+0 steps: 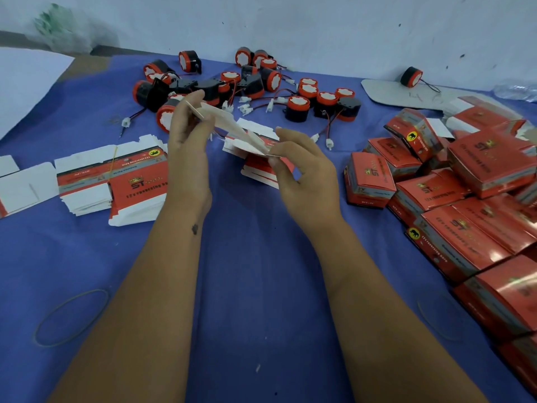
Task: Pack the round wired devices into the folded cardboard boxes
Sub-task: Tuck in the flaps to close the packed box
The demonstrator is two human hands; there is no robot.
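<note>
A blue cloth-covered table (261, 286) fills most of the view and runs up to a pale, scuffed wall (319, 24). On the right side of the cloth lies a large heap of assembled red glossy cardboard boxes (465, 222), some stacked, some tilted, each printed with gold lettering and a yellow round emblem. On the left lies a stack of flat, unfolded red-and-white cardboard box blanks (116, 181), with a thin rubber band across it; a smaller stack of the same blanks (258, 170) sits near the middle, under the hands.

Along the far edge, close to the wall, is a scattered pile of round black-and-red devices with red and black wires and white plugs (255, 82). They lie loose on the cloth, well apart from the finished boxes; one single round device (411, 77) rests alone on a grey flat sheet (406, 94) farther right.

Both forearms reach in from the bottom. Between the hands, raised above the small stack, is one flat white-backed cardboard blank (232, 132), its plain inner side showing and its flaps spread. The left hand (189, 132) pinches its upper left flap between thumb and fingers. The right hand (302, 164) pinches its lower right edge, the remaining fingers curled.

A thin loose rubber band (69, 318) lies on the cloth at lower left.
</note>
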